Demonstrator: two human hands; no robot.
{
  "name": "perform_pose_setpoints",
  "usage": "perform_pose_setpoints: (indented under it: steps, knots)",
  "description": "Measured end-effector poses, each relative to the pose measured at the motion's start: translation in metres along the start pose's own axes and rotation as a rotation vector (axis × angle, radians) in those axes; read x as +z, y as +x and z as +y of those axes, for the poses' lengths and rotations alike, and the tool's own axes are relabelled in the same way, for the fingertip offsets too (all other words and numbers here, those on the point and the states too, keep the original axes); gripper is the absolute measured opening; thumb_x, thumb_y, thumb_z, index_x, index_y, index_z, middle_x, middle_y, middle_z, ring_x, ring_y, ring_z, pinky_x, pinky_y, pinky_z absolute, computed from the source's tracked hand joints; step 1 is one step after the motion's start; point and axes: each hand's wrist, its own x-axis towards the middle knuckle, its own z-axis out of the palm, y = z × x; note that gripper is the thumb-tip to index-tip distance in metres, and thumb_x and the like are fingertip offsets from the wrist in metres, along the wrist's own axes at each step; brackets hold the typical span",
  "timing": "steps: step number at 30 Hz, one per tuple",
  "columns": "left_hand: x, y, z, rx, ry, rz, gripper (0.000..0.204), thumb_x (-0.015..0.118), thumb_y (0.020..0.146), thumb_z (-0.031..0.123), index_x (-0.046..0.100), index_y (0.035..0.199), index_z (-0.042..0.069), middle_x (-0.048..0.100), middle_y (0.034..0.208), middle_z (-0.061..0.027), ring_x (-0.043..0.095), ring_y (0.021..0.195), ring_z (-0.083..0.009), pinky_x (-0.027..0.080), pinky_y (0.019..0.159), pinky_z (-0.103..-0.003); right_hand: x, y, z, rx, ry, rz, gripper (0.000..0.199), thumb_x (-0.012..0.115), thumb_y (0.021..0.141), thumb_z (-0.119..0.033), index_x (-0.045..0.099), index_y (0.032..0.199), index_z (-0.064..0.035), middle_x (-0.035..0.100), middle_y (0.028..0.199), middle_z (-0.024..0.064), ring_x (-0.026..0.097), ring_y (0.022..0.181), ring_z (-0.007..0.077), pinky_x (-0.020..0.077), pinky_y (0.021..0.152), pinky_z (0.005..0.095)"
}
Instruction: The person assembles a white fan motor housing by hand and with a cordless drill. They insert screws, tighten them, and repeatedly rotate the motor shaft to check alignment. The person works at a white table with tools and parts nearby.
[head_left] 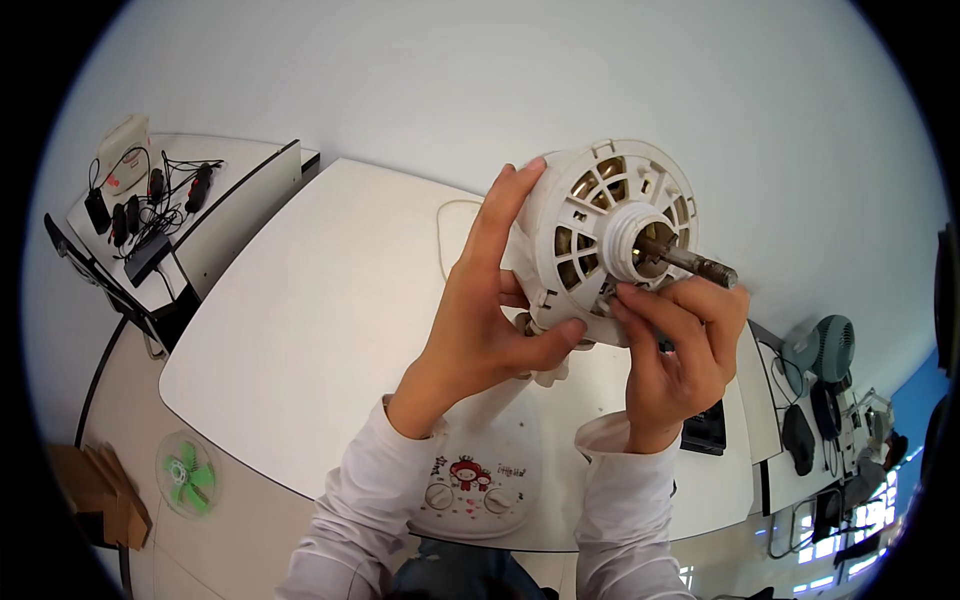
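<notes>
Presenting a white fan head [590, 226], round and slotted, baring coppery parts [612, 167] inside. Tilting toward the near right above the white table [290, 310], pointing a metal shaft [697, 263] rightward from a white collar [617, 246]. Showing below, by the near edge, a rounded white base [470, 520] bearing two knobs [440, 497] and a red cartoon print [467, 472].

Some of my left fingers [500, 215] are hidden behind the motor housing [590, 225], and whatever my right fingers [655, 312] pinch low on its face is too covered to tell. To the housing's lower right, my wrist hides part of a black tray [706, 432]; farther right, small clutter [872, 425] blurs. Both sleeves [360, 510] run off below it.
</notes>
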Motion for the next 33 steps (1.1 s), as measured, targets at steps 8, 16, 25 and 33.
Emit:
perform_pose_setpoints:
  steps: [8, 16, 25, 33]
  knots:
    - [0.002, 0.0, 0.003, -0.019, 0.005, 0.01, 0.103, 0.077, 0.059, 0.005, 0.025, 0.148, 0.01, 0.018, 0.152, -0.022, 0.019, 0.142, -0.0352, 0.059, 0.083, -0.038, 0.003, -0.005, 0.007, -0.092, 0.05, 0.008, 0.034, 0.081, 0.056, -0.002, 0.074, 0.088, -0.0087, 0.062, 0.088, 0.0004, 0.055, 0.08, 0.0194, 0.0406, 0.066, 0.0315]
    - [0.003, 0.0, 0.005, 0.007, 0.066, 0.009, 0.102, 0.078, 0.058, 0.006, 0.027, 0.146, 0.009, 0.021, 0.15, -0.022, 0.017, 0.142, -0.0377, 0.061, 0.081, -0.038, -0.006, 0.001, 0.012, -0.127, 0.008, -0.114, 0.031, 0.08, 0.06, -0.005, 0.074, 0.089, -0.0099, 0.064, 0.092, 0.0015, 0.057, 0.082, 0.0201, 0.0418, 0.069, 0.0324]
    - [0.004, 0.0, 0.002, 0.013, 0.047, 0.016, 0.102, 0.08, 0.059, 0.008, 0.027, 0.146, 0.009, 0.021, 0.15, -0.0215, 0.017, 0.142, -0.0381, 0.06, 0.083, -0.039, -0.025, 0.021, 0.001, 0.065, 0.069, -0.33, 0.031, 0.08, 0.059, -0.003, 0.073, 0.088, -0.0121, 0.062, 0.087, 0.002, 0.055, 0.076, 0.0192, 0.0399, 0.058, 0.0303]
    - [0.006, -0.001, -0.001, 0.025, 0.018, 0.05, 0.102, 0.08, 0.061, 0.011, 0.025, 0.147, 0.008, 0.021, 0.15, -0.0225, 0.019, 0.141, -0.0385, 0.059, 0.084, -0.04, -0.021, 0.013, -0.003, 0.084, 0.096, -0.224, 0.028, 0.078, 0.061, 0.003, 0.071, 0.085, -0.0079, 0.061, 0.086, 0.0037, 0.056, 0.069, 0.0178, 0.0405, 0.054, 0.0273]
